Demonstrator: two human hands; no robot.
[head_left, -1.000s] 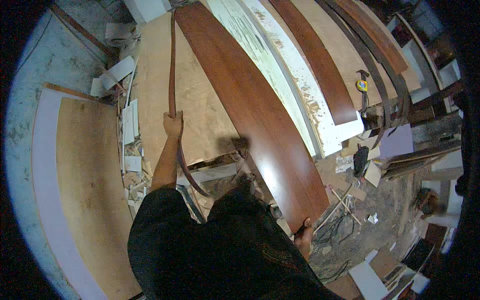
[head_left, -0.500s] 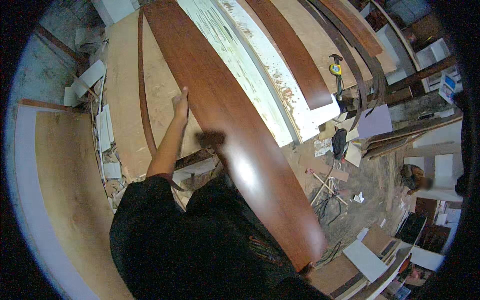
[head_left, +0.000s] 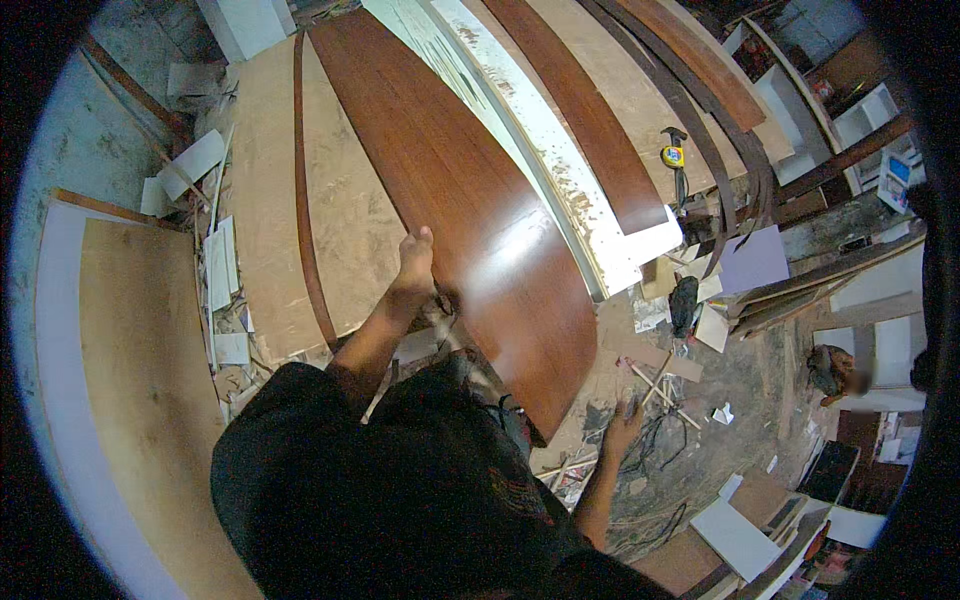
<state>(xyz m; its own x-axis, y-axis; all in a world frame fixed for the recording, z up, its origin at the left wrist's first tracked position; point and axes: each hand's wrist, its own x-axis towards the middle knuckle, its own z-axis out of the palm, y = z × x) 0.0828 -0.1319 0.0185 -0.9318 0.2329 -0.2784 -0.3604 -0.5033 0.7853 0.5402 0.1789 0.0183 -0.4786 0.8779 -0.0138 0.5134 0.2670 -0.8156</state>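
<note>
A long, glossy brown wood-grain board (head_left: 480,215) lies lengthwise, its near end close to my body and its far part on the work surface. At the board's left edge is my left hand (head_left: 415,265), closed on the rim with the thumb up; the other fingers are partly hidden. My right hand (head_left: 622,428) hangs off the right of the near end, apart from the board, fingers loosely extended and empty. Just right of the board lies a white, scuffed panel (head_left: 570,190), and beyond it a narrower brown board (head_left: 585,110).
A thin brown strip (head_left: 303,200) lies on the tan sheet (head_left: 265,170) at left. To the right are a yellow tape measure (head_left: 672,157), a hammer (head_left: 681,185) and dark curled strips (head_left: 745,160). Scraps and sticks (head_left: 665,395) litter the floor. Another person (head_left: 832,370) crouches far right.
The brown board has slid away from me, its near end moving up and left. My right hand has let go of that end. My left hand has shifted nearer along the edge.
</note>
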